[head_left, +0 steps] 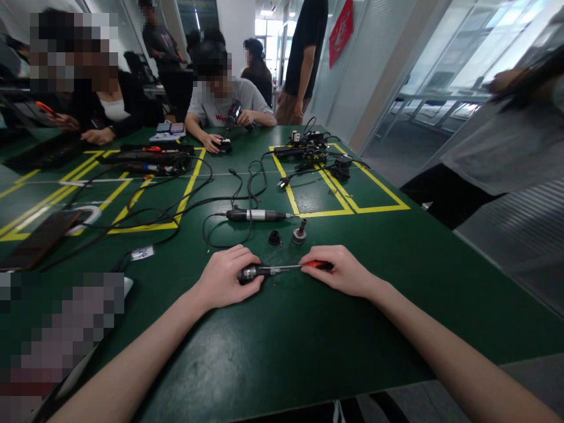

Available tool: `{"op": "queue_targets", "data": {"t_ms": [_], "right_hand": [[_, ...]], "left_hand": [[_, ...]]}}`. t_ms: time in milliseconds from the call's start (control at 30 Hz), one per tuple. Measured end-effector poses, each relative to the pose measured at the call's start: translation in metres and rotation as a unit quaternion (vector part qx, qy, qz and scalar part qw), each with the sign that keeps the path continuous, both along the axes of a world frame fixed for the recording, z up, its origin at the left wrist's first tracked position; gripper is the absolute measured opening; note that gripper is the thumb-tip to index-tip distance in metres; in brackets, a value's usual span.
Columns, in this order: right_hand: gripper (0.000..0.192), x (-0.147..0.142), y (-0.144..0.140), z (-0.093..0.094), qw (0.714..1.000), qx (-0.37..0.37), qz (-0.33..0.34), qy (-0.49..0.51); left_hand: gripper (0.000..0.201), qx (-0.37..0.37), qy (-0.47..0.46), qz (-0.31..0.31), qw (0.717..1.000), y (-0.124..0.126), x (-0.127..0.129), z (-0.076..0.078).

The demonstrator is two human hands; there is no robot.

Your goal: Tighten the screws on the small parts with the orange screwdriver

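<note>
My left hand (227, 277) is wrapped round a dark cylindrical tool part (249, 274) with a narrow metal end pointing right. Between my right thumb and fingers is a screwdriver with an orange and black handle (318, 265); my right hand (341, 269) grips it low over the table. Its thin shaft runs left along the tool part, and I cannot tell exactly where the tip touches. Just beyond the hands lie a small black cap (274, 237) and a round metal piece with a stem (299, 234). Behind them rests a black and silver electric screwdriver (259, 215) with its cord.
Black cables (194, 202) loop across the green table (308, 341). Adapters and plugs (308, 150) are heaped inside yellow tape at the back right. Tools lie in a black case (154, 158) at the left. Across the table, a co-worker holds a power drill (233, 114).
</note>
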State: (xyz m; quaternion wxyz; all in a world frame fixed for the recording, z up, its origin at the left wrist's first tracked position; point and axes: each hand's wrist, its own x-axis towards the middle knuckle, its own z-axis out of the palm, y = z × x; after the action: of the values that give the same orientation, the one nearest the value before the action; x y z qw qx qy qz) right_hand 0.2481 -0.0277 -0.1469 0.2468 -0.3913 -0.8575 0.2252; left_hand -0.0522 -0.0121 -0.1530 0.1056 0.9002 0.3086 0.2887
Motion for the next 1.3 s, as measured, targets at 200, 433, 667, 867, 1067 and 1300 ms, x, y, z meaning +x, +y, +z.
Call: {"op": "queue_targets", "data": {"t_ms": [200,433,667,867,1067,1300], "right_hand": [[0.014,-0.001,-0.003,-0.002,0.999,0.050,-0.007,-0.004],[0.022,-0.002,-0.005,0.004,0.993,-0.051,-0.061,0.082],[0.026,-0.002,-0.001,0.009,0.952,-0.178,-0.133,0.209],[0.033,-0.008,-0.003,0.009,0.961,-0.173,-0.148,0.160],[0.035,-0.004,0.002,0.007,0.935,-0.202,-0.175,0.233],[0.030,-0.005,0.000,0.006,0.938,-0.203,-0.180,0.215]], "left_hand": [[0.012,-0.006,0.006,0.001,1.000,0.000,0.001,0.000],[0.014,-0.013,-0.003,-0.002,1.000,0.000,0.000,0.001],[0.012,-0.017,-0.008,-0.003,1.000,0.000,0.000,0.000],[0.011,-0.014,-0.009,-0.003,1.000,0.001,0.001,-0.001],[0.011,-0.021,-0.014,-0.004,1.000,0.000,0.000,-0.001],[0.010,-0.028,-0.019,0.001,0.999,-0.001,0.000,-0.002]]}}
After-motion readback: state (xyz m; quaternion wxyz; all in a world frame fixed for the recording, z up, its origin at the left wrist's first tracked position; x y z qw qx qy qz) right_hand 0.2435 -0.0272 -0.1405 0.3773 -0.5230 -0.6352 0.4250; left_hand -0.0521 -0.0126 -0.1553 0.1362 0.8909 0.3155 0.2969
